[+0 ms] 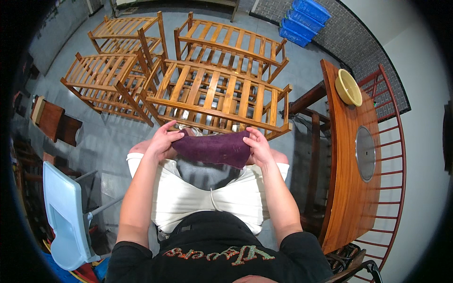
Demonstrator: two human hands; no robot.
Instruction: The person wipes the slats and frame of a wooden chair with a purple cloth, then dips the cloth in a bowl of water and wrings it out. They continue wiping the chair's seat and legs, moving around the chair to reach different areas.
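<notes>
I sit with a dark purple cloth (214,148) stretched between both hands above my knees. My left hand (163,139) pinches its left end and my right hand (257,145) grips its right end. The cloth sags slightly in the middle over my lap, above my white shorts (188,198). Just beyond my knees stands a slatted wooden rack (217,99).
Several more wooden racks (106,82) stand on the grey floor ahead. A long wooden table (351,203) with a yellow bowl (348,87) and a round metal inset (365,153) runs along my right. A pale blue chair (63,212) is at my left. Blue crates (304,19) are stacked far back.
</notes>
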